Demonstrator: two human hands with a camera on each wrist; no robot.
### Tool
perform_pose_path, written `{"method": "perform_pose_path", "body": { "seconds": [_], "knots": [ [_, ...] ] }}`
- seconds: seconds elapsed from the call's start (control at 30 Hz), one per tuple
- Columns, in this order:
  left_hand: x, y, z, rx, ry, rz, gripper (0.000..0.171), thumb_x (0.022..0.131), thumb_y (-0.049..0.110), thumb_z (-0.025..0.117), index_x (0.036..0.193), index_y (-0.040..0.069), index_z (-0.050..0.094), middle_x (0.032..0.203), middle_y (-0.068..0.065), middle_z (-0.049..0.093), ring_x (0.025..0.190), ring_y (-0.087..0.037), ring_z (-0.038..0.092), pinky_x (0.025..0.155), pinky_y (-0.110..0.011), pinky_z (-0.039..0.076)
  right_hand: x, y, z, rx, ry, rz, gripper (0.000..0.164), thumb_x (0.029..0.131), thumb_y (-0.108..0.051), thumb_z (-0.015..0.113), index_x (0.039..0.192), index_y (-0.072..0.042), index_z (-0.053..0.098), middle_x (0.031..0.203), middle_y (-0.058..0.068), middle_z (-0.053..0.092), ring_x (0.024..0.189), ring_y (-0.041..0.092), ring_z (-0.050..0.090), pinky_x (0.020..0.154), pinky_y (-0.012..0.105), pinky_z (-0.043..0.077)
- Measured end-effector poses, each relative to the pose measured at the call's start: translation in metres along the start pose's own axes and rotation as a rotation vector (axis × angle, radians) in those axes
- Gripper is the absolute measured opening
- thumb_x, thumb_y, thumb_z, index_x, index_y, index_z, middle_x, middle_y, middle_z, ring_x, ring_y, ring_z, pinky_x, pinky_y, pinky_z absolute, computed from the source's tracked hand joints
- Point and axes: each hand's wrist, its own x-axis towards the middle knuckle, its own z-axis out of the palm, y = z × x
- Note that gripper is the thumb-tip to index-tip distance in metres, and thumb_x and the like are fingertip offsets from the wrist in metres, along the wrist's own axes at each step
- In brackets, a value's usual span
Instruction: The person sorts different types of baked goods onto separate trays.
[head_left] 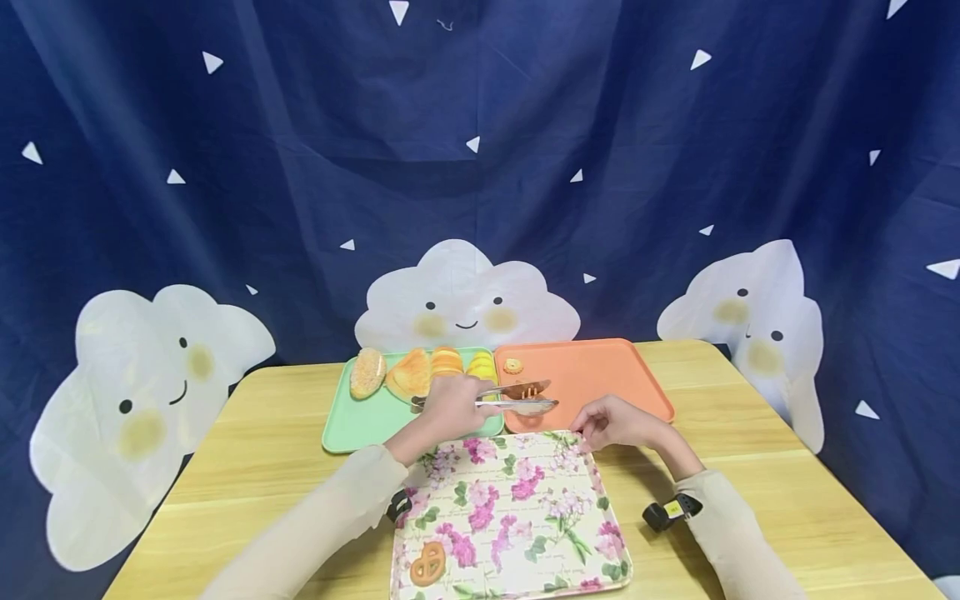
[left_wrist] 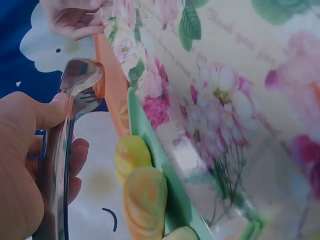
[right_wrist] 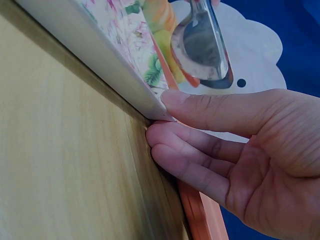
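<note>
My left hand (head_left: 452,408) grips the handles of a spoon (head_left: 536,407), a fork (left_wrist: 87,102) and a knife (head_left: 517,388) together above the seam of the green and orange trays. The heads of the cutlery point right. My right hand (head_left: 617,422) pinches the far right corner of a floral tray (head_left: 517,508), thumb on top and fingertips under the rim, as the right wrist view shows. A brown toy pretzel (head_left: 428,564) lies on the floral tray's near left corner.
Behind, a green tray (head_left: 341,429) bears a sesame bun (head_left: 367,373), a golden bread piece (head_left: 409,375), and orange (head_left: 446,361) and yellow (head_left: 481,365) bread pieces. On the adjoining orange tray (head_left: 607,375) sits a small cookie (head_left: 513,366). A blue curtain (head_left: 480,192) hangs behind the wooden table (head_left: 780,475).
</note>
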Motion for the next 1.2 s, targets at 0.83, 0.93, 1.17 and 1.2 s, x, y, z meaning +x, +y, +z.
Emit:
{"method": "perform_pose_path", "body": {
  "seconds": [0.83, 0.93, 1.17, 1.2],
  "knots": [
    [0.004, -0.001, 0.012, 0.016, -0.020, -0.033, 0.038, 0.091, 0.046, 0.074, 0.118, 0.020, 0.078, 0.048, 0.010, 0.017, 0.048, -0.008, 0.013, 0.046, -0.024, 0.011, 0.001, 0.003, -0.001, -0.011, 0.014, 0.022, 0.029, 0.080, 0.008, 0.079, 0.107, 0.012, 0.070, 0.087, 0.032, 0.067, 0.071, 0.007, 0.063, 0.064, 0.020, 0.052],
    [0.004, -0.002, 0.012, 0.009, -0.023, -0.034, 0.038, 0.091, 0.044, 0.075, 0.118, 0.018, 0.078, 0.048, 0.011, 0.018, 0.048, -0.008, 0.015, 0.046, -0.025, 0.012, 0.001, 0.003, 0.000, -0.002, 0.008, 0.017, 0.029, 0.080, 0.008, 0.079, 0.107, 0.013, 0.070, 0.087, 0.034, 0.067, 0.071, 0.007, 0.063, 0.064, 0.020, 0.052],
    [0.005, -0.002, 0.012, 0.006, -0.031, -0.037, 0.038, 0.091, 0.044, 0.075, 0.119, 0.018, 0.078, 0.047, 0.011, 0.017, 0.047, -0.008, 0.014, 0.046, -0.024, 0.011, 0.001, 0.003, -0.001, 0.003, 0.005, 0.011, 0.029, 0.081, 0.007, 0.078, 0.108, 0.014, 0.069, 0.088, 0.034, 0.067, 0.071, 0.007, 0.064, 0.064, 0.020, 0.053],
    [0.005, -0.003, 0.013, 0.009, -0.030, -0.038, 0.038, 0.091, 0.044, 0.074, 0.119, 0.019, 0.078, 0.047, 0.011, 0.017, 0.047, -0.008, 0.014, 0.045, -0.024, 0.011, 0.001, 0.003, -0.001, 0.006, 0.004, 0.010, 0.029, 0.081, 0.007, 0.078, 0.108, 0.014, 0.069, 0.088, 0.034, 0.067, 0.071, 0.007, 0.064, 0.064, 0.020, 0.053]
  ]
}}
